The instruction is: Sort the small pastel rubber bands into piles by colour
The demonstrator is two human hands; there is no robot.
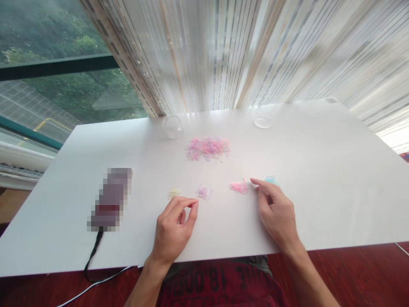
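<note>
Head view: white table [319,192]. Mixed pile of thin pink-purple pieces [208,148] at centre, farther back; small groups nearer the person, apparently spaced to keep colours separate: yellow [174,192], purple [203,192], pink [239,186], blue [271,179]. Left hand [174,228] beside purple group, thumb and forefinger pinched together; whether a piece is gripped, cannot tell. Right hand [279,209] loosely open, forefinger extended between pink and blue groups, perhaps steadying itself.

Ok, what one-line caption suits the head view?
Left hand by the purple pile, right hand by the pink pile and blue pile, mixed pile beyond, on a white table.
</note>
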